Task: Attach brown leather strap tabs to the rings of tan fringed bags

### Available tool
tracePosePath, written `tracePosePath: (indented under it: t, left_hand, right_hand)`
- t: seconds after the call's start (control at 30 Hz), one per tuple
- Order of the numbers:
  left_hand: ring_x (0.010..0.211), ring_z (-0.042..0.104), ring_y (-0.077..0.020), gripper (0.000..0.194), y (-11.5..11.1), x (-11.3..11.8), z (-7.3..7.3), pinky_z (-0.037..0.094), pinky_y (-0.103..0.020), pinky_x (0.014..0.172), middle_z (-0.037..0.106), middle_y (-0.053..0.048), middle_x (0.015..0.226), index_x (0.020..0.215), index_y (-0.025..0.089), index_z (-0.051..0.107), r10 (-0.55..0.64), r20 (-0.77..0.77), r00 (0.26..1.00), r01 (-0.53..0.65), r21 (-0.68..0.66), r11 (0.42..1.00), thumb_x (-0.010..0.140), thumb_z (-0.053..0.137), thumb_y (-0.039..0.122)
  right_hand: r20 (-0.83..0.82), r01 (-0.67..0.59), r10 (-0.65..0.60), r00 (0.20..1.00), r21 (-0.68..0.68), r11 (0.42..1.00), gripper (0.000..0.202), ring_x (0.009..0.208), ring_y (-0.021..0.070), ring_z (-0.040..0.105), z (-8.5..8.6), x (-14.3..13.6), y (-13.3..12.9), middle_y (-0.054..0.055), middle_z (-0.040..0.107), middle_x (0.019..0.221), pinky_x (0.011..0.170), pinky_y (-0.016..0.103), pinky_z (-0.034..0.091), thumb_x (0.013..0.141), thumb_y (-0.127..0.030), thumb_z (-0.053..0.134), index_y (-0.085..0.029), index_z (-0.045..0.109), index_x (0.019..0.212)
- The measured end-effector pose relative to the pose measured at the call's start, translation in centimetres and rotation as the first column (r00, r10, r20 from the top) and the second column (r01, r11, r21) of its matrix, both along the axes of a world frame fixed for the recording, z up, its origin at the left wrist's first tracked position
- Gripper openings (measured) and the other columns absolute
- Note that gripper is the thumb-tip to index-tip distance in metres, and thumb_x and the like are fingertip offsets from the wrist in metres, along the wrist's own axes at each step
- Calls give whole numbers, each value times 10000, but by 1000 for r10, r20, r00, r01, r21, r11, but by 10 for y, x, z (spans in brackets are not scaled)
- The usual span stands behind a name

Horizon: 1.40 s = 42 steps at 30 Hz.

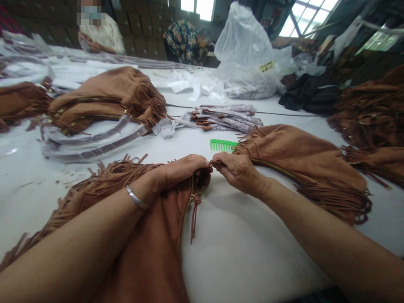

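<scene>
A brown fringed bag (pixel 158 235) with a gold zipper and a dangling zipper pull (pixel 195 210) lies in front of me, partly under my left forearm. My left hand (pixel 184 169) is closed on the bag's top corner beside the zipper end. Right next to it, my right hand (pixel 236 170) pinches a small brown piece at that same corner; whether this piece is part of the bag cannot be told. The fingertips of both hands nearly meet. Just behind my right hand is a green comb (pixel 222 145), its right end against another brown fringed bag (pixel 293 147).
Further back are a brown bag with wrapped handles (pixel 104 92), a pile of wrapped straps (pixel 227 118), a large clear plastic bag (pixel 244 50) and black cloth (pixel 311 94). Brown pieces are heaped at right (pixel 375 109). Two people are across the white table (pixel 227 252).
</scene>
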<state>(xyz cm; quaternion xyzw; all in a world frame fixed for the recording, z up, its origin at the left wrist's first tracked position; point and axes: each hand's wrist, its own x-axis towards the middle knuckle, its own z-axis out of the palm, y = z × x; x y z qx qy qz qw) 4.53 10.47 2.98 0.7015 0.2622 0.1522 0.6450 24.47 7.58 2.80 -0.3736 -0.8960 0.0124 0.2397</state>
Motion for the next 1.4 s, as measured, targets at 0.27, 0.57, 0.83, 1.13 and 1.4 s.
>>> tracePosePath:
  t: [0.27, 0.57, 0.83, 1.13, 1.4]
  left_hand:
    - [704, 504, -135, 286, 6, -4, -3, 439, -253, 690, 571, -36, 775, 786, 123, 551, -7, -9, 1000, 8, 86, 996, 866, 367, 328]
    - [572, 499, -126, 360, -2, 2, 1, 414, -246, 580, 573, -46, 638, 687, 106, 554, 12, 25, 1000, -8, -126, 992, 863, 342, 338]
    - [661, 500, -139, 318, -2, 1, 0, 427, -254, 647, 564, -40, 724, 765, 127, 549, 65, -3, 998, -64, 85, 994, 865, 339, 344]
    - [791, 493, -179, 301, 1, 7, -3, 418, -303, 801, 522, -48, 783, 734, 149, 497, 140, -97, 985, -85, 436, 896, 823, 274, 330]
    - [758, 481, -188, 270, -4, 13, -4, 397, -320, 725, 515, -31, 738, 723, 169, 459, 264, -196, 945, -141, 485, 863, 833, 276, 335]
  right_hand:
    - [-57, 17, -14, 998, 46, 999, 123, 701, 142, 600, -1, 2, -1, 61, 633, 802, 650, 223, 439, 910, -196, 458, -125, 556, 935]
    - [-15, 8, -7, 1000, 51, 999, 120, 660, 140, 585, 8, 2, -1, 61, 624, 769, 621, 225, 425, 904, -195, 455, -119, 548, 901]
    - [-55, 48, -51, 997, -55, 997, 121, 654, 129, 584, 6, 2, -1, 71, 630, 804, 624, 221, 426, 901, -197, 455, -118, 546, 920]
    - [182, 183, -156, 971, -143, 973, 191, 821, 172, 611, 23, 4, -1, 84, 652, 943, 698, 253, 421, 928, -228, 436, -122, 552, 1037]
    - [464, 77, -218, 859, 302, 950, 280, 744, 205, 571, 40, 7, -17, 93, 638, 812, 673, 322, 383, 967, -242, 357, -120, 607, 1006]
